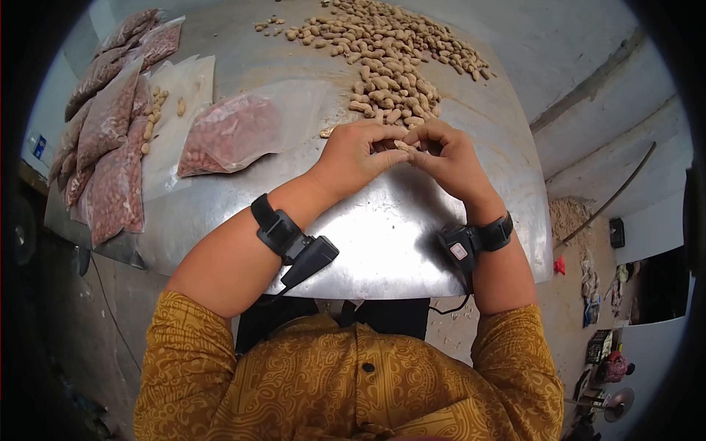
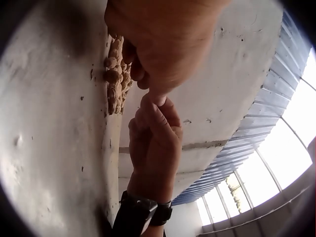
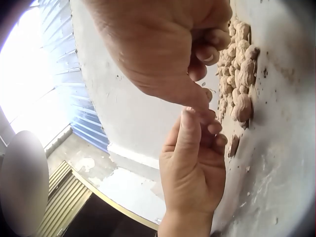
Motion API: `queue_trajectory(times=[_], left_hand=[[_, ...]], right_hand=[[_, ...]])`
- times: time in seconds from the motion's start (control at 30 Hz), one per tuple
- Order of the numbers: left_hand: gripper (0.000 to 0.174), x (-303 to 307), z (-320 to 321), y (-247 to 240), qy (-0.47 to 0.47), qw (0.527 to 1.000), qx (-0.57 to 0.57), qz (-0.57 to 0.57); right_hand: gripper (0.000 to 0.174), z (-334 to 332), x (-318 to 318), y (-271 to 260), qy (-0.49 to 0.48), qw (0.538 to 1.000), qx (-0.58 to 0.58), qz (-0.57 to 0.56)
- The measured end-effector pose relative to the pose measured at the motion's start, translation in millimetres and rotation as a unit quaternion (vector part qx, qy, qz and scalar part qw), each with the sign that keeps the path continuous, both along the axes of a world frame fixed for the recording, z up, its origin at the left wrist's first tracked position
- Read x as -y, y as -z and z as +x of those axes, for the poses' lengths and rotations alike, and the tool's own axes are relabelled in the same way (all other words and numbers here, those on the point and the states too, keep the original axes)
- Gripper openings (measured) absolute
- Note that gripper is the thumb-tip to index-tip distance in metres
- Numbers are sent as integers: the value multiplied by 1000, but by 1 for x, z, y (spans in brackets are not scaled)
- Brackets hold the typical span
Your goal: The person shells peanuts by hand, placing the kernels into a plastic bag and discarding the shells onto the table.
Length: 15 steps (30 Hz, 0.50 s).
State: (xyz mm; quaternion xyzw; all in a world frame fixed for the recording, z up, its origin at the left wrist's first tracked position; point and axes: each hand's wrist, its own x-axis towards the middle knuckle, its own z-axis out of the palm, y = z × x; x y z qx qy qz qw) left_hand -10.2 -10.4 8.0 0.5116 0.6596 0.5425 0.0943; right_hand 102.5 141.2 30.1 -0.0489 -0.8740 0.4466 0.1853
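Note:
In the head view a peanut in its shell (image 1: 404,146) is pinched between the fingertips of both hands, over the metal table. My left hand (image 1: 356,156) holds it from the left with thumb and curled fingers. From the other side my right hand (image 1: 454,160) pinches it the same way, and the two hands' fingertips meet. Both wrist views show the thumbs close together, with the peanut mostly hidden behind the fingers. Just beyond the fingertips lies a pile of unshelled peanuts (image 1: 390,87), which spreads toward the far edge.
Left of the hands a clear bag of reddish shelled peanuts (image 1: 228,136) lies on the table (image 1: 353,242). Several filled bags (image 1: 110,121) are stacked at the far left. A few loose peanuts (image 1: 153,117) rest on a plastic bag beside the stack. A wall (image 1: 588,66) runs along the right.

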Motion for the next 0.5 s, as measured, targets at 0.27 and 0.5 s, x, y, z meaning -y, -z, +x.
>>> queue_trajectory(times=[0.27,0.5], left_hand=[[21,-2,3,3,39,968,241,60],[20,-5,9,7,13,965,247,93]], right_hand=[[14,-1,12,-1,-6,997,-40,-70],[15,-1,19,-1,1,994,-31,-105]])
